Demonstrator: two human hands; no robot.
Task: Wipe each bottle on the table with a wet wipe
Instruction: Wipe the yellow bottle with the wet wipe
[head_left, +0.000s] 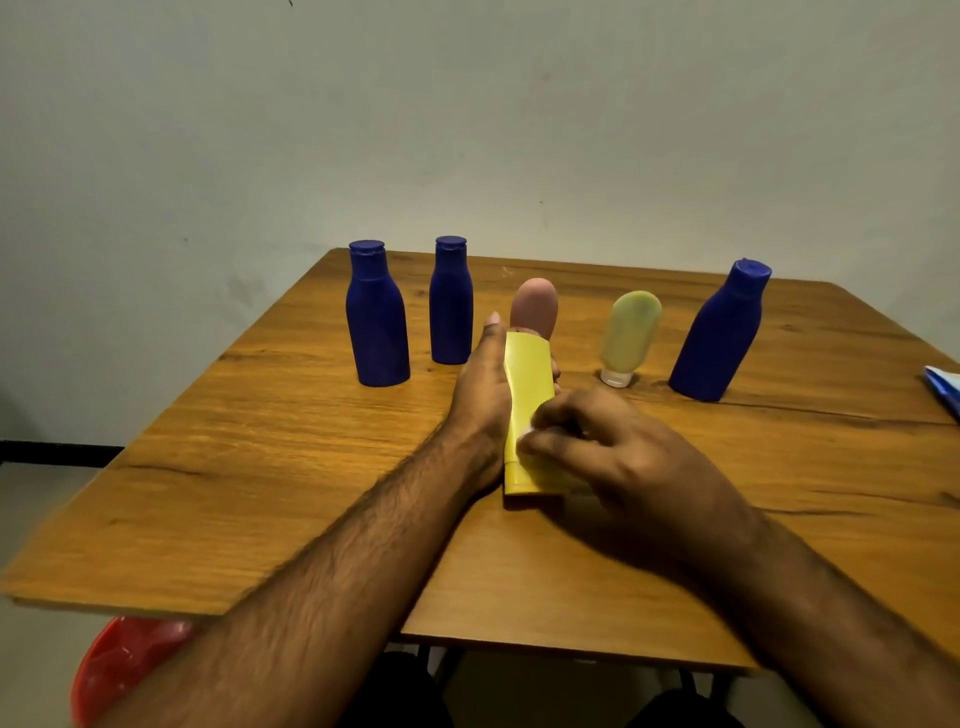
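My left hand (485, 384) grips a yellow tube bottle (527, 395) above the table's middle, its far end pointing away from me. My right hand (618, 457) pinches a small white wet wipe (523, 435) against the tube's near half. Behind them, a pink bottle (535, 304) stands on the wooden table (260, 467). Two dark blue bottles (376, 317) (451, 304) stand at the back left. A pale yellow-green bottle (629, 335) stands cap-down to the right, beside a third blue bottle (719, 335).
A blue and white packet (945, 389) lies at the table's right edge, partly out of view. A red bowl-like object (124, 665) sits on the floor under the table's left corner. A plain wall rises behind the table.
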